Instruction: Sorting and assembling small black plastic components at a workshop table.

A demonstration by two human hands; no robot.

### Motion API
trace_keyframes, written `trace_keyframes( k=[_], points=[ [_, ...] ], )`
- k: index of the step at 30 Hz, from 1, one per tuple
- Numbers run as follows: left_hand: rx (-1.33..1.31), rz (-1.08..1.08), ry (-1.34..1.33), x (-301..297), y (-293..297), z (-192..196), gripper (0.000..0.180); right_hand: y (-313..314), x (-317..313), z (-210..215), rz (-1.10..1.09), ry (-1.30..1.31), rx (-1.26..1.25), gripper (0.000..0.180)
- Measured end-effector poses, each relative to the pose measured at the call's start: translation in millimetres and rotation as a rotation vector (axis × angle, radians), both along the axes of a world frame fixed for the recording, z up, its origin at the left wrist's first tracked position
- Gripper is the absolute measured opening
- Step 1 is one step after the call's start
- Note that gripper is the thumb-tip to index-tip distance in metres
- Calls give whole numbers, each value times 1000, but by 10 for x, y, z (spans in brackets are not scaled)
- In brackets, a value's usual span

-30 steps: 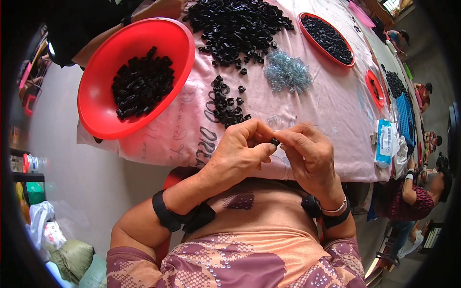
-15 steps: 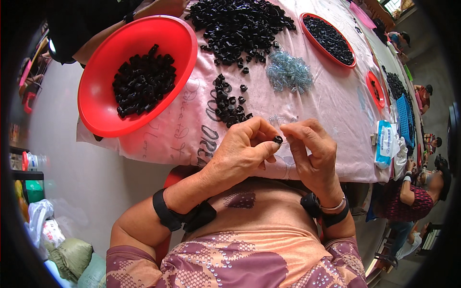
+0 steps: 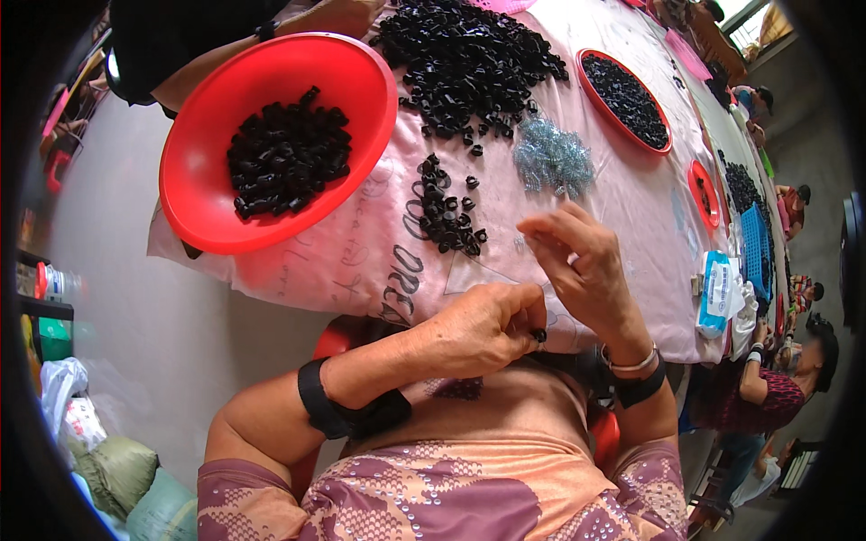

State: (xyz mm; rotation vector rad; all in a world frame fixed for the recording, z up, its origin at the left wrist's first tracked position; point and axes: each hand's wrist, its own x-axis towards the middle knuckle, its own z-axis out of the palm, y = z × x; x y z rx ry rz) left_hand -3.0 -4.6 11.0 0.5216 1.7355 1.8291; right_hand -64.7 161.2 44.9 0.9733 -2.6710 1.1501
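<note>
My left hand [image 3: 487, 329] is closed, its thumb and fingers pinching a small black plastic part [image 3: 539, 335] just above the table's near edge. To the right and a little higher, my right hand [image 3: 586, 266] has its fingers bent and apart, with nothing visible between them. Its fingertips are beside a few tiny springs [image 3: 520, 242] on the pink cloth. Beyond it lies a pile of silvery-blue springs [image 3: 555, 160]. A small group of loose black parts [image 3: 446, 212] sits left of my right hand, with a large heap of black parts [image 3: 465, 63] behind.
A red basin [image 3: 194, 180] with black pieces stands at the left, another person's arm [image 3: 207, 68] behind it. Right on the cloth are a red tray [image 3: 669, 135] of black parts, a smaller red tray [image 3: 713, 203], a blue basket [image 3: 756, 243] and a wipes pack [image 3: 715, 293].
My left hand has moved down toward me with the black part and turned. My right hand has drawn apart from it, its fingers now by the few springs on the cloth.
</note>
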Motion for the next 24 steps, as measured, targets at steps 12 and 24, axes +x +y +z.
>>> trace_keyframes(
  k=[12,24],
  points=[
    [-86,13,102,11,-1,37,14,-596,-581,-170,39,252,501,17],
    [190,112,-199,-46,-35,-66,14,260,109,-142,-127,-155,-34,13]
  ],
)
